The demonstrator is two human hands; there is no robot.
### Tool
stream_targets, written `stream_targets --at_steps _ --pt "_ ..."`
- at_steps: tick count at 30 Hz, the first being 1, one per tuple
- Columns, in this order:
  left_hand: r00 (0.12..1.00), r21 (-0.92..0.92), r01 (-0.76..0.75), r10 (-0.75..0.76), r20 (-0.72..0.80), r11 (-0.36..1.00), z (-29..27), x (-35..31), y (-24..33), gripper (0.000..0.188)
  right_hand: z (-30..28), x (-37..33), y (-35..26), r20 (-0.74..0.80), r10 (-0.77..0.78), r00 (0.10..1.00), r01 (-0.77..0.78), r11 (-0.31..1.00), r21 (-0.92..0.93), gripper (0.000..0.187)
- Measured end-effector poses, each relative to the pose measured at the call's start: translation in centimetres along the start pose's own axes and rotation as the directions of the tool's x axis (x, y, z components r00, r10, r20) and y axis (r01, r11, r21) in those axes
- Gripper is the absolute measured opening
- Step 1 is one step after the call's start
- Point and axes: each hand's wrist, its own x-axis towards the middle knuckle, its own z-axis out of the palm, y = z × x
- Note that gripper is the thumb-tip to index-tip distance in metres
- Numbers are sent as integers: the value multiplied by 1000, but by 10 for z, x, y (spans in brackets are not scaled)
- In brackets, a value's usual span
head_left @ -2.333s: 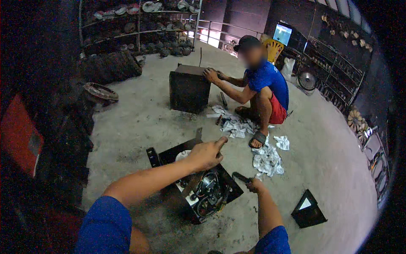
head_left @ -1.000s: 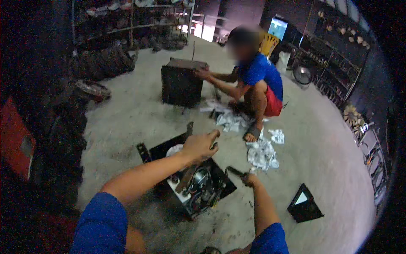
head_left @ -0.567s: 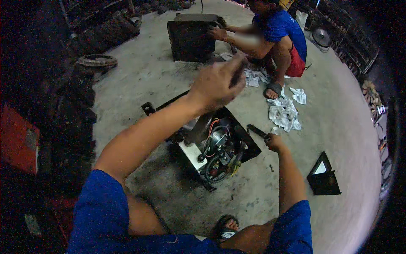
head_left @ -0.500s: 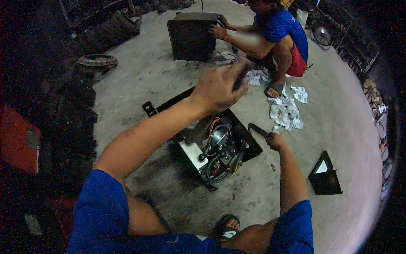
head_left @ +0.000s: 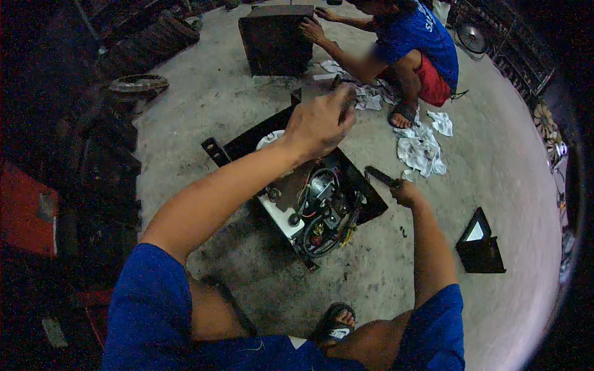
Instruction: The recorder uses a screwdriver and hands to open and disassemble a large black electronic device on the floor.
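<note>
My left hand (head_left: 318,127) is raised above the far part of an opened machine, its fingers closed around something dark that I cannot make out. Below it on the floor sits the machine's dark metal housing (head_left: 365,196), with bundled cables (head_left: 322,250), a round metal part (head_left: 320,187) and a white panel (head_left: 279,213) showing. My left forearm hides part of it. To the right of the housing, my right hand (head_left: 408,194) grips a long, dark, flat tool (head_left: 380,177) by its near end, its tip pointing toward the housing.
Ahead, a person in a blue shirt (head_left: 417,31) squats with both hands at a dark box (head_left: 275,43). White rags (head_left: 421,154) lie on the concrete floor. A dark angled metal piece (head_left: 481,253) lies at right, and a round metal ring (head_left: 137,84) at far left.
The view has shifted slightly, so the housing shows a little more. My left hand has moved slightly left; my right hand keeps hold of the flat tool. The person's hands moved at the box.
</note>
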Motion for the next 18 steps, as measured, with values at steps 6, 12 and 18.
stream_targets --at_steps 6,12,18 --pt "998 40 17 -19 67 999 24 -10 -16 48 6 12 11 86 160 983 -143 974 -175 22" --pt "975 58 49 -60 215 997 34 -17 -19 42 16 19 21 83 99 992 -81 978 -191 25" --pt "990 43 -134 136 -35 990 35 -17 4 35 0 4 15 23 69 997 -64 982 -175 28"
